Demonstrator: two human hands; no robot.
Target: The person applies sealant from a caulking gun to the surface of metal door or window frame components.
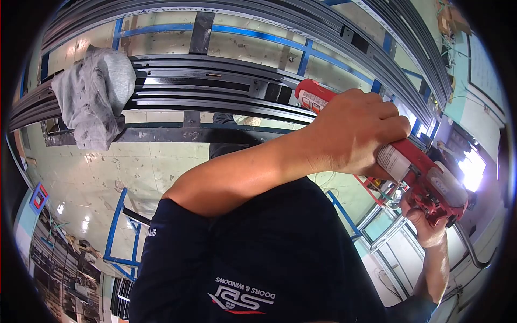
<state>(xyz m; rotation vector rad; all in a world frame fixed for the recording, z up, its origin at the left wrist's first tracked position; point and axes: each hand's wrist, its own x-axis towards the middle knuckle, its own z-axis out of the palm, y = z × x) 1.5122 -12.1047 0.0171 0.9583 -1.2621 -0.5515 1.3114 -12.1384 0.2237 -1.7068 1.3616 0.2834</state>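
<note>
My left hand [366, 129] is wrapped round the long red barrel of a hand tool [410, 153] with white labels. The barrel's far end points up and left, overlapping the dark metal profiles [199, 81] in this view. Lower right, my right hand [428, 229] is closed on the same tool near its rear body, where metal parts and a clear, rounded piece show. Some fingers of that hand are hidden behind the tool. My left forearm crosses in front of my chest. A grey cloth [94, 97] is draped over the profiles at the left.
More long dark profiles [280, 21] run across the top on a blue frame [258, 33]. A blue stand [114, 237] is on the floor at the left. A dark curved hose or bar [476, 258] shows at the right. Part of a person's legs [226, 148] appears beyond the rack's lower beam.
</note>
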